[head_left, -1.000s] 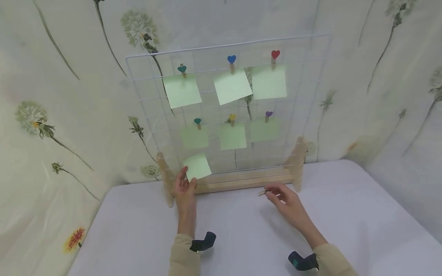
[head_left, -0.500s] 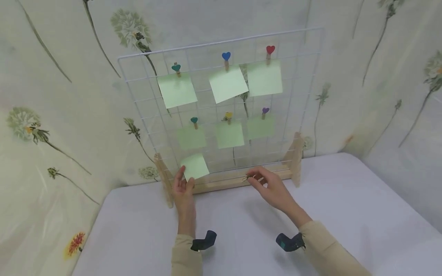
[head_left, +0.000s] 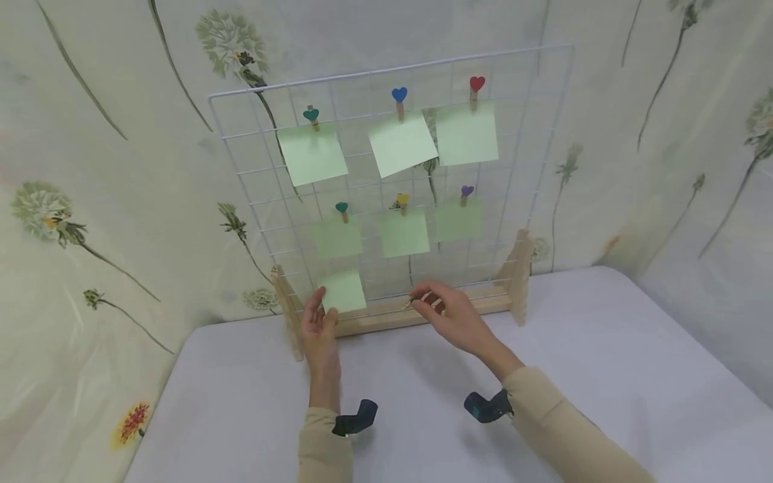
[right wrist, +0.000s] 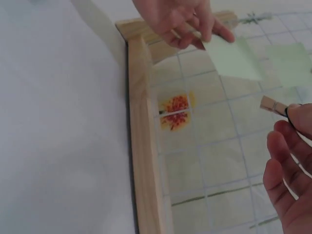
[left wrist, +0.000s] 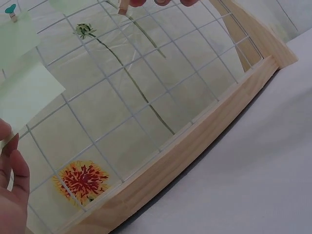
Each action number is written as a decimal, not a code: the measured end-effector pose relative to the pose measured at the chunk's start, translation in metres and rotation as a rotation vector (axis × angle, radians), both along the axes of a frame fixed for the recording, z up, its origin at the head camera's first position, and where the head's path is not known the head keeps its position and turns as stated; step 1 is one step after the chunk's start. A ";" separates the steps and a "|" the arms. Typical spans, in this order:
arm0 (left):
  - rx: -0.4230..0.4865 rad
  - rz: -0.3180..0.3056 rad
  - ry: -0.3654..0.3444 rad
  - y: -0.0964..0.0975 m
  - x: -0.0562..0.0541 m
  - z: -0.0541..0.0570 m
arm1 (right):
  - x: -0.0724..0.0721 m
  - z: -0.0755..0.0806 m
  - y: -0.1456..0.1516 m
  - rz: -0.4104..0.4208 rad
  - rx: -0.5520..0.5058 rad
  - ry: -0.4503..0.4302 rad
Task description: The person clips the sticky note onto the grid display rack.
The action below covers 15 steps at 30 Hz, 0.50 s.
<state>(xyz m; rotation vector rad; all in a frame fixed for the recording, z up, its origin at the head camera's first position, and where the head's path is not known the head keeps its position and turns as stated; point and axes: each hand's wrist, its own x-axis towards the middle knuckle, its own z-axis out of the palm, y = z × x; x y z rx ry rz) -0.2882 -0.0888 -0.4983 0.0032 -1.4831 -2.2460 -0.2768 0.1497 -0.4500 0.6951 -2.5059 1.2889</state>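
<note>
My left hand (head_left: pixel 320 339) pinches a pale green paper note (head_left: pixel 344 290) by its lower left edge, against the lower left of a white wire grid (head_left: pixel 377 278). In the right wrist view the same note (right wrist: pixel 235 59) slants out from the left fingertips. Between thumb and forefinger my right hand (head_left: pixel 453 318) pinches a small wooden clothespin (right wrist: pixel 274 106), its jaws pointing left toward the note. That hand is before the grid's bottom, right of the left hand. Part of the clothespin is covered by the thumb.
Heart-topped clothespins, such as a blue one (head_left: pixel 400 95) and a red one (head_left: pixel 477 84), hold two rows of green notes above. The grid stands in a wooden base (head_left: pixel 386 322) on a white-covered table (head_left: pixel 398 416). A floral cloth (head_left: pixel 121 235) hangs behind.
My right hand has moved left and slightly up with the clothespin, closer to the note. The left hand keeps the note in nearly the same place. The head view has shifted a little.
</note>
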 end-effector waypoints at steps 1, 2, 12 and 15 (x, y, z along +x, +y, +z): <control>-0.007 0.004 0.000 -0.001 0.000 0.001 | -0.001 0.002 -0.003 0.004 0.004 0.007; -0.019 0.009 -0.002 -0.002 0.001 0.001 | -0.003 0.005 -0.006 0.004 0.009 0.012; -0.075 0.001 0.019 -0.004 0.003 0.004 | -0.014 0.017 -0.032 0.047 0.028 0.072; -0.086 -0.042 0.027 0.000 0.002 0.005 | -0.014 0.018 -0.032 0.039 0.020 0.072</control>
